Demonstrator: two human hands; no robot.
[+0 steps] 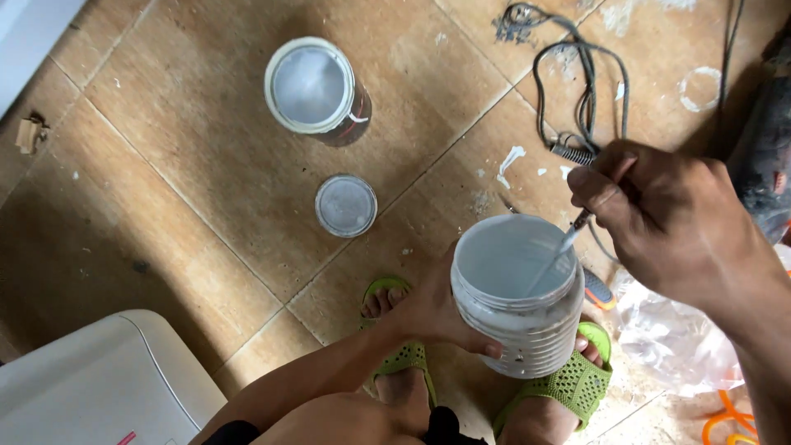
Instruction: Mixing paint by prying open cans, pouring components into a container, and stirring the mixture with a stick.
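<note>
Right hand (671, 218), entering from 3 o'clock: fingers pinched shut on a thin stirring stick (564, 247), whose lower end dips at a slant into white paint. Left hand (432, 313), reaching up from 6 o'clock: wrapped around the near side of a ribbed white plastic jar (519, 330), thumb pressed on the wall near its base, holding it upright above the feet. Jar: open-mouthed, wall smeared with paint, part-filled with white paint, placed right of centre at about 5 o'clock in the view. Green perforated sandals (568, 387): one pair, worn, directly under the jar. Round grey lid (346, 205): lying flat on the tiled floor (189, 124), at 10 o'clock from the jar, apart from it. Open paint tin (311, 85): standing at 12 o'clock from the lid, near it, white-coated inside, dark on its outer wall. Grey cable (585, 91): looped on the floor at 1 o'clock, among white paint splashes. Clear plastic bag (671, 338): crumpled at 4 o'clock, just beside the right sandal. White rounded casing (99, 383): at 8 o'clock, lower left corner, kind not identifiable. Orange cord (729, 420): lower right corner, partly cut off by the frame.
</note>
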